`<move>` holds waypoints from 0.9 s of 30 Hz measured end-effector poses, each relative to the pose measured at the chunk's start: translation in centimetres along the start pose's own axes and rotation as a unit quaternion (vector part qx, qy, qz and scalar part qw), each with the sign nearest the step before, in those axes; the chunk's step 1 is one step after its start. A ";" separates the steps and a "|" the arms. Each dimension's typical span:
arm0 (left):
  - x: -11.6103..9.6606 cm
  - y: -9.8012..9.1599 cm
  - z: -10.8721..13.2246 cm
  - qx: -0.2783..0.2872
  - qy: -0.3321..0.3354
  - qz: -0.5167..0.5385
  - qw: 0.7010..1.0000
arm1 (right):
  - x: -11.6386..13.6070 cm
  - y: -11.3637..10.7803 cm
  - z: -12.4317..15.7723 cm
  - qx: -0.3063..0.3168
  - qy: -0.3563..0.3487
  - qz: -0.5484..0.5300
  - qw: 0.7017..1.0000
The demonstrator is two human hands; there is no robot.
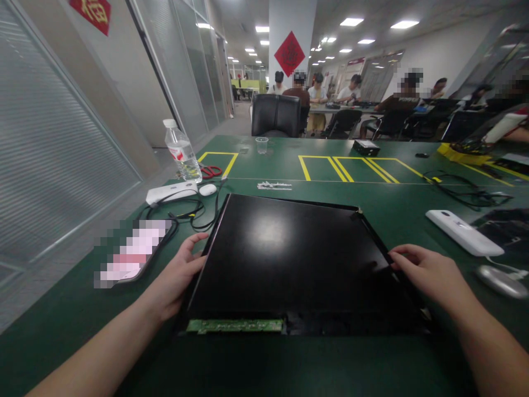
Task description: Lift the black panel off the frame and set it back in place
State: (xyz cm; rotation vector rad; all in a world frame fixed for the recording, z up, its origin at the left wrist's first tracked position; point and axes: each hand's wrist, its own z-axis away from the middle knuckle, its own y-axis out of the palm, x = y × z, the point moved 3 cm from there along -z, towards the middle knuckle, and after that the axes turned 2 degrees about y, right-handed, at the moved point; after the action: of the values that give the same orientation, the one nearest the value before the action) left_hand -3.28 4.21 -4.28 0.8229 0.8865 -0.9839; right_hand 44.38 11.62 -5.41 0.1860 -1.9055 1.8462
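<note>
A black LCD panel (289, 259) lies in a black frame before me, its screen side up with a bright reflection on it. Along its near edge runs a green circuit board (235, 325). My left hand (182, 275) grips the panel's left edge, thumb near the screen and some fingers hidden below. On the opposite side, my right hand (430, 270) pinches the right edge between thumb and fingers. To the left lies a phone (138, 253) with a lit, blurred screen.
Beyond the panel on the green table (264, 364) are white strips (274, 186), a plastic cup (262, 145), red scissors (211, 171) and a water bottle (184, 151). White power banks (465, 232), cables (463, 187) and a silver mouse (502, 281) flank the right. Several people sit farther back.
</note>
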 end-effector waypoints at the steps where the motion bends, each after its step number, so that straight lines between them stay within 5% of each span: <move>1: -0.1 0.0 0.1 0.005 0.002 -0.002 1.000 | -0.1 0.0 0.0 -0.002 0.001 -0.001 1.000; 27: -0.1 -1.0 -0.3 0.076 0.037 -0.079 0.993 | 0.0 0.1 0.0 0.007 0.002 0.006 1.000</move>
State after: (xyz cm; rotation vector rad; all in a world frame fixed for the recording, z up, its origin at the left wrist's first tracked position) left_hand -4.31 4.16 -4.53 0.9333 0.9596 -1.1775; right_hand 44.35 11.65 -5.47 0.1753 -1.8970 1.8665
